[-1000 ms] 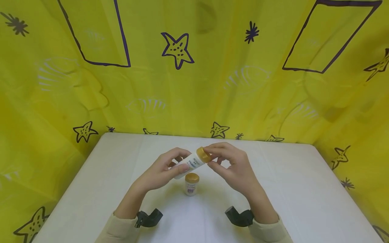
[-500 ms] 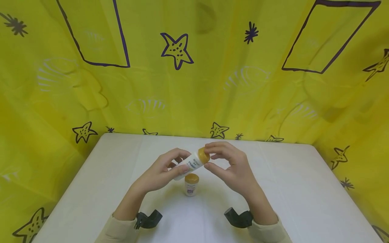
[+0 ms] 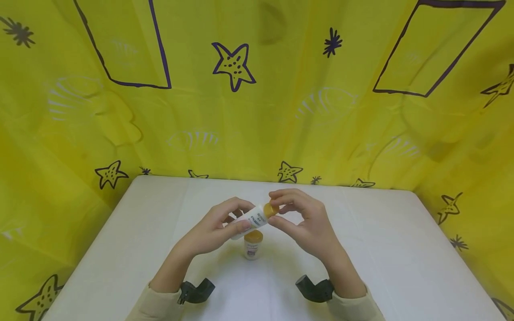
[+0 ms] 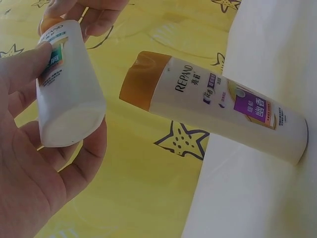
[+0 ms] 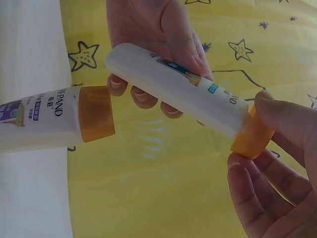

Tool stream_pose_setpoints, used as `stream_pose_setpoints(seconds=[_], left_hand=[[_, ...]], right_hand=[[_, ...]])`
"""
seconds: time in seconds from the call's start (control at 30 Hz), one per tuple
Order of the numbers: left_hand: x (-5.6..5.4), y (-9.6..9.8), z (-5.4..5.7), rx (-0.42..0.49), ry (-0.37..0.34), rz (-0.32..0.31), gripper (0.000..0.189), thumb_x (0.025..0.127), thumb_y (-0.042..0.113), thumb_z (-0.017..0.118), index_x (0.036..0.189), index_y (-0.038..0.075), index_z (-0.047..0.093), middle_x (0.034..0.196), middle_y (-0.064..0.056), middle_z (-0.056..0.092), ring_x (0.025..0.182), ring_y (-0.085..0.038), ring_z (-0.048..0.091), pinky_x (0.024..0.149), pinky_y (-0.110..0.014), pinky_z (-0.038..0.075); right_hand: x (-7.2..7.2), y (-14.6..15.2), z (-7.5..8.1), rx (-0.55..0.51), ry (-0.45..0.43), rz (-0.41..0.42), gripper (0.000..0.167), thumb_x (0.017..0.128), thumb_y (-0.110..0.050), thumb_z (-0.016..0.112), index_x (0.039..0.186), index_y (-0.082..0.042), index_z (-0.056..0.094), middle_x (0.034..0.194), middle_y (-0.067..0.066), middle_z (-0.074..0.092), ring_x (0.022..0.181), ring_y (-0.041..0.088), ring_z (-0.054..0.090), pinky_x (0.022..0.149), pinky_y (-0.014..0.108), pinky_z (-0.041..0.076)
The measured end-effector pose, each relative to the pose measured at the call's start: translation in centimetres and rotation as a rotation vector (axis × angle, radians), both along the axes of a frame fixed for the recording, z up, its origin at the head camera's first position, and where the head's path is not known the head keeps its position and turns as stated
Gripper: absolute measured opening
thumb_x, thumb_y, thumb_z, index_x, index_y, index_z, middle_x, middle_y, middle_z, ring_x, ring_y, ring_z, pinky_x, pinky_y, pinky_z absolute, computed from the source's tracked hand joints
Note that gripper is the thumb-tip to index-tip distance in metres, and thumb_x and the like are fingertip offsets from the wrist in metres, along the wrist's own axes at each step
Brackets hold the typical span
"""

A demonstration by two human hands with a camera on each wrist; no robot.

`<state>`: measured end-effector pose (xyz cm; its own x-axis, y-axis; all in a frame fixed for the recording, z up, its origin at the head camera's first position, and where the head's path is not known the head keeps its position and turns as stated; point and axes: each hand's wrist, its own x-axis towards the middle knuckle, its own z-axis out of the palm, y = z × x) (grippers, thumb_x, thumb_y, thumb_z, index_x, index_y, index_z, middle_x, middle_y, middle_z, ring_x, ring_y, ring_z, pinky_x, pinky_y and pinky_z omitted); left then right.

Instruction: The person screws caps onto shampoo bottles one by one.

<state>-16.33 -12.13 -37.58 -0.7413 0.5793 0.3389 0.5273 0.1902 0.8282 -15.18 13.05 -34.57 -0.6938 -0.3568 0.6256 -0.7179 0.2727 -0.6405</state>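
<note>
My left hand point(image 3: 217, 227) grips a white bottle point(image 3: 250, 218) with a green-marked label, thumb across the front and fingers behind. The bottle tilts above the table, its gold-orange cap point(image 5: 252, 131) pointing up and to the right. My right hand point(image 3: 307, 218) pinches that cap between thumb and fingertips, as the right wrist view shows. The cap sits on the bottle's neck end. A second white bottle point(image 4: 228, 104) with a purple label and gold-orange cap stands upright on the table, just below the held one in the head view. Its label reads REPAND.
A white-covered table point(image 3: 385, 240) stretches out on both sides of the hands. Behind it hangs a yellow curtain point(image 3: 257, 120) printed with dark starfish. Dark camera mounts point(image 3: 196, 290) are strapped to both wrists.
The held bottle has shifted slightly down and to the right. My right fingers have changed position around the cap. The standing bottle has stayed in place.
</note>
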Motion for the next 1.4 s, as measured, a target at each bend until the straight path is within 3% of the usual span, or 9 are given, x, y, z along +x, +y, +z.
stream_pose_setpoints(seconds=[0.5, 0.7, 0.9, 1.23, 1.4], left_hand=[[0.15, 0.12, 0.23, 0.006, 0.004, 0.04, 0.026, 0.099, 0.015, 0.063, 0.125, 0.018, 0.06, 0.12, 0.003, 0.062, 0.107, -0.023, 0.06, 0.084, -0.036, 0.054], [0.28, 0.14, 0.4, -0.006, 0.009, 0.041, 0.035, 0.099, 0.016, 0.063, 0.133, 0.019, 0.058, 0.122, 0.003, 0.062, 0.103, -0.019, 0.059, 0.084, -0.036, 0.055], [0.39, 0.12, 0.47, -0.013, 0.021, 0.034, 0.032, 0.097, 0.016, 0.065, 0.129, 0.02, 0.062, 0.115, 0.003, 0.063, 0.101, -0.019, 0.058, 0.082, -0.035, 0.056], [0.25, 0.14, 0.31, 0.006, 0.041, 0.06, 0.028, 0.097, 0.015, 0.065, 0.125, 0.02, 0.064, 0.113, 0.003, 0.064, 0.098, -0.021, 0.059, 0.077, -0.035, 0.057], [0.22, 0.12, 0.3, 0.007, 0.043, 0.056, 0.027, 0.097, 0.015, 0.065, 0.124, 0.02, 0.064, 0.112, 0.003, 0.063, 0.097, -0.021, 0.059, 0.077, -0.034, 0.057]], right_hand=[[-0.12, 0.0, -0.08, -0.006, 0.023, -0.004, 0.033, 0.082, 0.0, 0.079, 0.112, -0.01, 0.071, 0.112, 0.005, 0.071, 0.09, 0.015, 0.069, 0.069, 0.025, 0.057], [-0.08, -0.03, -0.04, -0.012, 0.042, -0.013, 0.038, 0.08, 0.002, 0.081, 0.115, -0.009, 0.069, 0.112, 0.005, 0.07, 0.085, 0.017, 0.07, 0.067, 0.025, 0.057], [-0.07, 0.05, -0.06, -0.013, 0.005, -0.024, 0.035, 0.08, 0.0, 0.081, 0.112, -0.01, 0.07, 0.108, 0.004, 0.072, 0.083, 0.014, 0.069, 0.068, 0.024, 0.057], [-0.17, 0.36, -0.09, -0.008, 0.021, 0.003, 0.034, 0.08, 0.008, 0.078, 0.111, -0.006, 0.073, 0.118, 0.008, 0.07, 0.092, 0.018, 0.07, 0.069, 0.025, 0.058], [-0.27, 0.45, -0.09, 0.007, 0.025, -0.002, 0.032, 0.08, 0.003, 0.08, 0.109, -0.006, 0.075, 0.118, 0.007, 0.071, 0.092, 0.017, 0.069, 0.069, 0.026, 0.058]])
